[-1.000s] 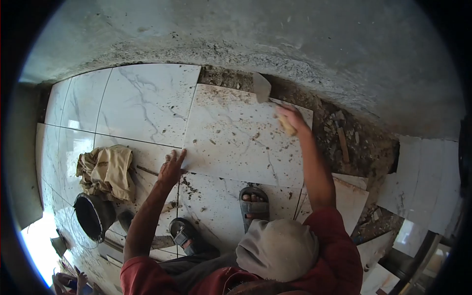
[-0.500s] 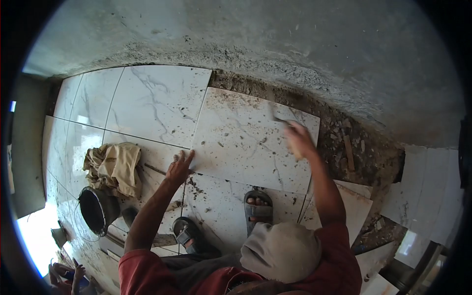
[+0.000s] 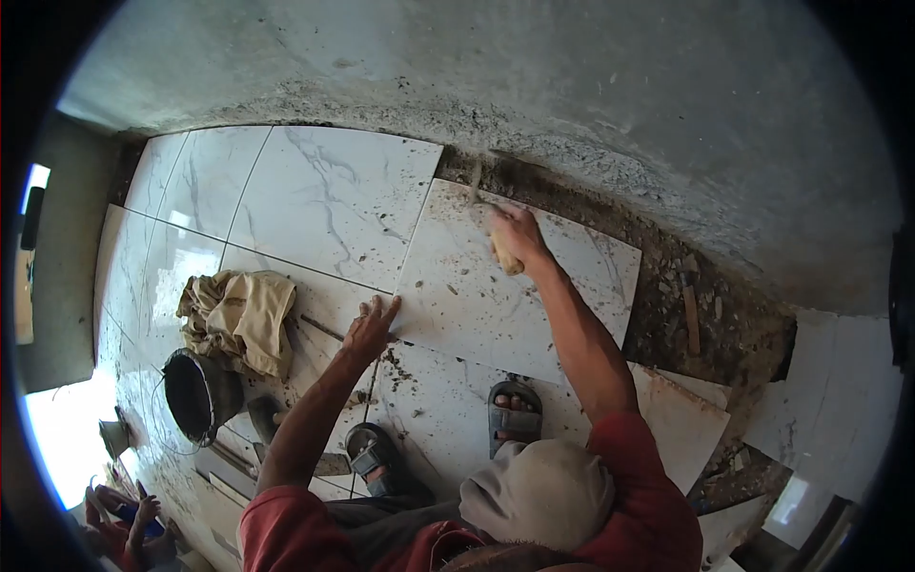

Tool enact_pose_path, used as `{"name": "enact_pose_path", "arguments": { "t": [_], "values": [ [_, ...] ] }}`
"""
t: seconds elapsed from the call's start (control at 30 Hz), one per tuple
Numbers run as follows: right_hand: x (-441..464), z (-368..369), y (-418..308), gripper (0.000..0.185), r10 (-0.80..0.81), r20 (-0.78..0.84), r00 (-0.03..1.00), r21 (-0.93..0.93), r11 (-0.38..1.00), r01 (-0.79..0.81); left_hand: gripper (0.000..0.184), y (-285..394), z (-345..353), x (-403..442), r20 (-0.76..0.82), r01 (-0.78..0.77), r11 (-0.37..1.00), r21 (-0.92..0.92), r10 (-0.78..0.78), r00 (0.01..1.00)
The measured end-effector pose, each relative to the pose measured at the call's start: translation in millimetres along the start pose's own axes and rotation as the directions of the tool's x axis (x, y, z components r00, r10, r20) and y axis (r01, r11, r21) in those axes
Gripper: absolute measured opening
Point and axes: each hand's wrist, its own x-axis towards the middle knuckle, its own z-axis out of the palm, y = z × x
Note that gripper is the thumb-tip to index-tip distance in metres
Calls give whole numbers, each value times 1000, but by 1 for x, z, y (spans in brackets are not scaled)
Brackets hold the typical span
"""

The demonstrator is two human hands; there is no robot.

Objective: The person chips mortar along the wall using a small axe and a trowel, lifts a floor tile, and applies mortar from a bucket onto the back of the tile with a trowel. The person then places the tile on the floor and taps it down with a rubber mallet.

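Observation:
My right hand point(image 3: 518, 234) is wrapped round the wooden handle point(image 3: 507, 255) of a small trowel. The trowel's thin metal blade point(image 3: 476, 179) points at the far edge of a loose-looking white marbled tile point(image 3: 534, 296), beside the strip of rough mortar along the wall. Crumbs of dirt lie scattered over that tile. My left hand point(image 3: 370, 326) rests with fingers spread at the tile's near left corner, by the joint with the neighbouring tiles. It holds nothing.
Left of me lie a crumpled beige cloth point(image 3: 238, 315) and a black bucket point(image 3: 198, 396). Bare rubble ground point(image 3: 681, 296) with a wood strip point(image 3: 691, 319) borders the tile on the right. A grey wall point(image 3: 620, 86) rises ahead. Another person point(image 3: 124, 524) is at the lower left.
My right hand has swept the trowel leftward and away from me, from above the tile to its far left edge. My left hand keeps its place on the tile corner. The view shifted slightly.

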Motion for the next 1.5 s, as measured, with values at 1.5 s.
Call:
{"name": "enact_pose_path", "arguments": {
  "t": [1.5],
  "values": [
    [-62,-178,56,47,-159,-226,961,-811,577,-95,82,6,-6,1,42,3,1000,1,-3,999]
  ]
}}
